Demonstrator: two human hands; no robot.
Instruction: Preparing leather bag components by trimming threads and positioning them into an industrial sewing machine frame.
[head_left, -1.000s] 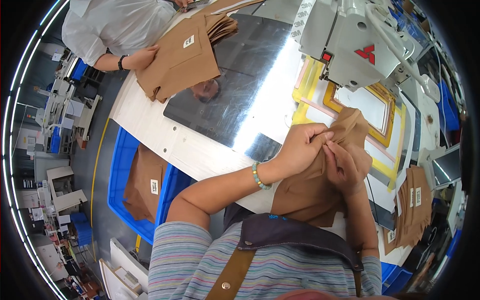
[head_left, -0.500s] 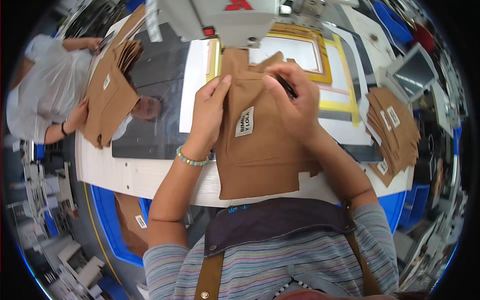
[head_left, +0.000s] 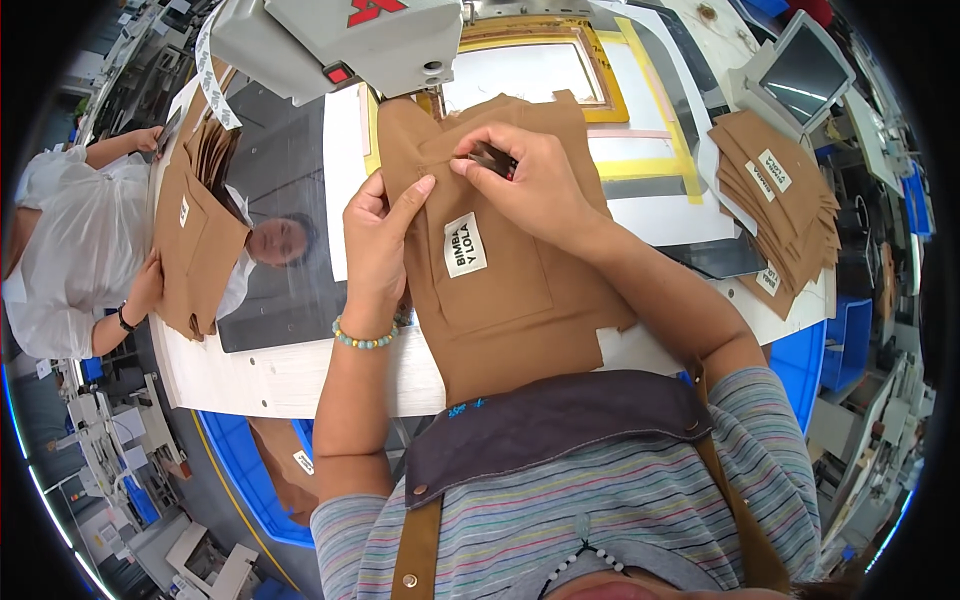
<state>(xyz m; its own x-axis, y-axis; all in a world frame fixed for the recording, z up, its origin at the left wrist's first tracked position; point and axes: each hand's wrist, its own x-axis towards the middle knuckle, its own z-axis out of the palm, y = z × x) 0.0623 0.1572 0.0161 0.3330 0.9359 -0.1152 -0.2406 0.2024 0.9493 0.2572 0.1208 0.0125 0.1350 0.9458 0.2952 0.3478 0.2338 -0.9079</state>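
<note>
A brown fabric panel (head_left: pixel 510 270) with a stitched-on pocket and a white printed label (head_left: pixel 465 245) hangs over the table's front edge toward me. My left hand (head_left: pixel 382 225) is closed on the panel's left side, thumb on top beside the pocket's upper corner. Held over the pocket's upper edge, my right hand (head_left: pixel 525 175) has thumb and forefinger pinched together at the cloth. In its curled fingers sits a small dark tool (head_left: pixel 492 158), apparently thread snips, mostly hidden by the hand. Whether the fingertips also pinch a thread is too small to tell.
A sewing machine head (head_left: pixel 350 45) stands beyond the panel, with a yellow-edged frame (head_left: pixel 610 85) behind. Brown panels are stacked at right (head_left: pixel 770 200), near a small screen (head_left: pixel 805 70). A co-worker (head_left: pixel 90 240) at left handles another brown stack (head_left: pixel 200 225). Blue bins (head_left: pixel 235 470) sit below.
The view has shifted, and the machine head appears farther left. The panel lies flatter, showing more of its pocket. My right hand has moved from the upper right edge in over the pocket's top edge.
</note>
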